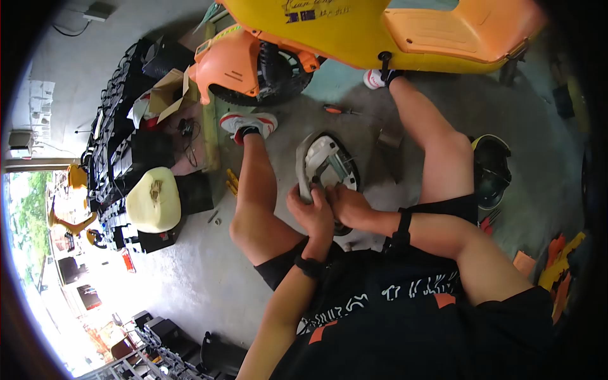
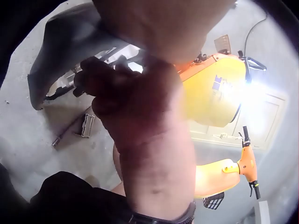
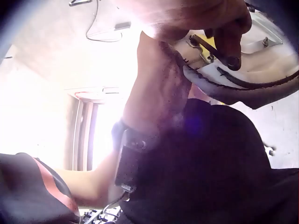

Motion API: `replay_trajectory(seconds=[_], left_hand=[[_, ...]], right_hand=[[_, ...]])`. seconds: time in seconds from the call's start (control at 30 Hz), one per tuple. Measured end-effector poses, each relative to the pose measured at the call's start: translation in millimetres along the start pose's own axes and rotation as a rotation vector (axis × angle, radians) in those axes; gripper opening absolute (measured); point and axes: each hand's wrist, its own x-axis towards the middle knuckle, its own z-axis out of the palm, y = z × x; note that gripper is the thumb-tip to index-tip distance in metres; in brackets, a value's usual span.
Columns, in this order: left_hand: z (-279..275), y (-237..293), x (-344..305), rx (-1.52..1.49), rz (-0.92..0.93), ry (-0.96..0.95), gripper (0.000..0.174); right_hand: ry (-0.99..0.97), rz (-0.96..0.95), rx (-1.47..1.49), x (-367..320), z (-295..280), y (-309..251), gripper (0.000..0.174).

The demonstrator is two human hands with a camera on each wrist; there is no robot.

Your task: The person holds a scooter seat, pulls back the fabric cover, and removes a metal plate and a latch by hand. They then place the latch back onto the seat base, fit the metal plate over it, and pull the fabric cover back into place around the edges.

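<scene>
An upturned scooter seat with a white base [image 1: 322,151] lies on the floor between the person's legs. Its grey cover [image 1: 302,161] is folded up along one side. The left hand [image 1: 310,212] grips the lower end of that cover. Right beside it, the right hand [image 1: 350,206] has its fingers curled over the seat's near part. In the right wrist view, a dark rod-like tool [image 3: 216,51] with a rounded end sticks out by the right hand's fingers; its other end is hidden. The left wrist view shows the cover [image 2: 65,44] hanging near the right hand [image 2: 131,98].
An orange-yellow scooter [image 1: 342,31] stands ahead. An orange-handled screwdriver [image 1: 339,110], a metal block [image 1: 389,142] and yellow-handled tools [image 1: 232,182] lie around the seat. A dark helmet [image 1: 491,171] sits to the right. Cream foam [image 1: 153,199] and a cardboard box [image 1: 174,95] are at left.
</scene>
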Motion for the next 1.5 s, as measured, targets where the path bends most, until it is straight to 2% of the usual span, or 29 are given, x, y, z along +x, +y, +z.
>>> replay_trajectory(seconds=[0.03, 0.1, 0.17, 0.23, 0.27, 0.3, 0.33, 0.43, 0.47, 0.57, 0.6, 0.63, 0.7, 0.73, 0.77, 0.83, 0.87, 0.9, 0.97, 1.03, 1.07, 1.1, 1.17, 1.2, 1.23, 1.3, 1.4, 1.5], left_hand=[[1, -3, -1, 0.021, 0.022, 0.03, 0.032], [2, -3, -2, -0.005, -0.014, 0.008, 0.034], [7, -8, -4, -0.063, -0.03, 0.024, 0.04], [8, -14, -5, 0.008, 0.029, 0.034, 0.051], [1, 0, -5, -0.046, -0.038, -0.052, 0.05], [2, 2, -6, -0.067, -0.044, -0.036, 0.05], [2, 0, -6, -0.213, -0.083, -0.107, 0.048], [1, 11, -6, -0.115, 0.014, -0.088, 0.044], [2, 11, -6, -0.088, 0.029, -0.08, 0.043], [4, 10, -7, -0.06, 0.074, -0.072, 0.04], [4, 11, -8, -0.058, 0.081, -0.063, 0.039], [4, 13, -8, -0.059, 0.088, -0.054, 0.038], [2, 8, -7, -0.068, 0.074, -0.066, 0.036], [1, 5, -7, -0.071, 0.043, -0.054, 0.036], [-1, 3, -6, -0.07, 0.012, -0.043, 0.035], [-5, -2, 1, -0.117, -0.027, -0.061, 0.037], [-6, -5, 5, -0.097, -0.077, -0.048, 0.039], [-6, -6, 8, -0.077, -0.132, -0.034, 0.041], [-5, -1, 14, -0.178, -0.202, -0.043, 0.043], [-10, 1, 14, -0.355, -0.354, -0.053, 0.046], [-4, -24, 17, -0.28, -0.287, -0.04, 0.045], [-9, -9, 16, -0.303, -0.287, -0.068, 0.044], [2, -47, 22, -0.187, -0.178, -0.047, 0.043], [-6, -39, 23, -0.187, -0.196, -0.065, 0.043], [-8, -23, 22, -0.186, -0.215, -0.081, 0.044], [-10, -20, 23, -0.072, -0.093, -0.051, 0.042], [-8, -28, 24, -0.057, -0.107, -0.065, 0.049], [-10, -19, 22, 0.0, -0.046, -0.095, 0.051]], right_hand=[[-0.016, 0.109, 0.1, -1, -8, -10, 0.066], [-0.016, 0.106, 0.019, 3, 3, -3, 0.065], [-0.052, 0.026, 0.012, -6, -15, -20, 0.065], [-0.045, 0.047, 0.063, -8, -20, -26, 0.067], [-0.077, 0.091, 0.084, -6, -21, -28, 0.062], [-0.108, 0.133, 0.112, -4, -23, -30, 0.056], [-0.07, 0.176, 0.166, -9, -34, -39, 0.064], [-0.039, 0.256, 0.3, -17, -54, -58, 0.082], [-0.155, 0.315, 0.332, -19, -66, -62, 0.085], [-0.165, 0.293, 0.355, -20, -71, -62, 0.086], [-0.067, 0.274, 0.354, -24, -75, -66, 0.086], [-0.053, 0.274, 0.344, -26, -79, -67, 0.086], [-0.191, 0.21, 0.411, -26, -85, -69, 0.084], [-0.192, 0.162, 0.405, -23, -82, -71, 0.082], [-0.254, 0.184, 0.386, -23, -80, -70, 0.08], [-0.197, 0.047, 0.315, -26, -66, -61, 0.082], [-0.027, -0.109, 0.171, -10, -22, -25, 0.063], [-0.024, -0.116, 0.166, -14, -28, -29, 0.063], [-0.395, 0.171, 0.513, -30, -45, -37, 0.041], [-0.454, 0.176, 0.545, -33, -42, -36, 0.034], [-0.456, 0.12, 0.569, -35, -40, -36, 0.036], [-0.466, 0.056, 0.596, -36, -38, -38, 0.039], [-0.515, -0.008, 0.664, -34, -37, -38, 0.048], [-0.541, -0.065, 0.758, -29, -26, -29, 0.053], [-0.563, -0.078, 0.77, -29, -28, -26, 0.067], [-0.547, -0.323, 0.512, -30, -34, -22, 0.082], [-0.523, -0.271, 0.306, -34, -48, -35, 0.08], [-0.432, -0.243, 0.237, -36, -47, -41, 0.075]])
